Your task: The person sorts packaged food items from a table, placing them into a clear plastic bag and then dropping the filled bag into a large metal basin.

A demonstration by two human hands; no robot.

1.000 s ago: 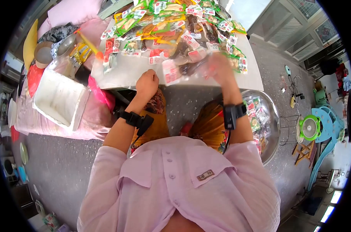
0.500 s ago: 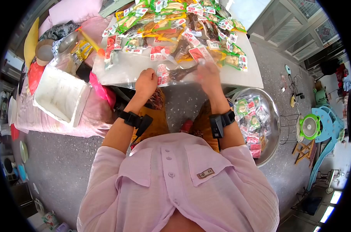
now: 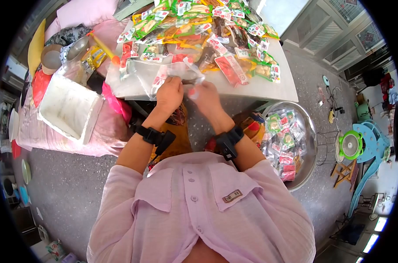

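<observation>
At the table's front edge, my left hand (image 3: 169, 94) is closed on a clear plastic packet (image 3: 163, 75) with a red-and-white label and dark food inside. My right hand (image 3: 207, 99) is close beside it, fingers bent and pinched at the packet's right end, slightly blurred. Part of the packet's film stands folded up between the hands, and my fingers hide much of its content. Just right of them a red-and-white packet (image 3: 231, 70) lies flat on the white table (image 3: 269, 90). A large pile of similar food packets (image 3: 194, 22) covers the table's far side.
Right of my legs, a round metal basin (image 3: 310, 151) holds many small packets. On the left, a white foam box (image 3: 69, 107) rests on a pink cloth (image 3: 71, 147) near bowls and a pink bag (image 3: 115, 101). A green fan (image 3: 351, 143) stands far right.
My right hand has moved left toward my left hand. The packet that lay stretched between them is now bunched and lifted slightly. The red-and-white packet on the right now lies fully uncovered.
</observation>
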